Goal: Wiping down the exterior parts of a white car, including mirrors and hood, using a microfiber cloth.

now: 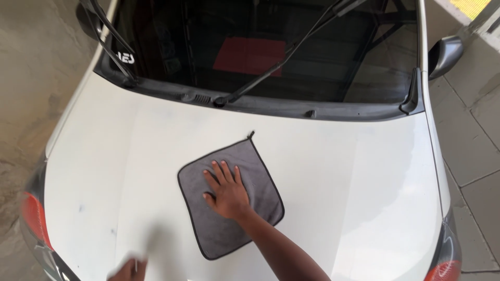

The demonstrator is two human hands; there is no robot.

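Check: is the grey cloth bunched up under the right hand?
No. The grey cloth lies spread flat on the white hood, with the right hand pressed open-palmed on top of it.

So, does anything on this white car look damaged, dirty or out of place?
Nothing looks damaged. The wipers stand lifted off the windscreen, and a few faint bluish specks mark the white hood at lower left. The right hand lies flat on a grey cloth; the left hand is blurred.

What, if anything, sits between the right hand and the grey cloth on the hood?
Nothing visible. The right hand lies flat, fingers spread, directly on the grey microfibre cloth, which lies on the white car hood.
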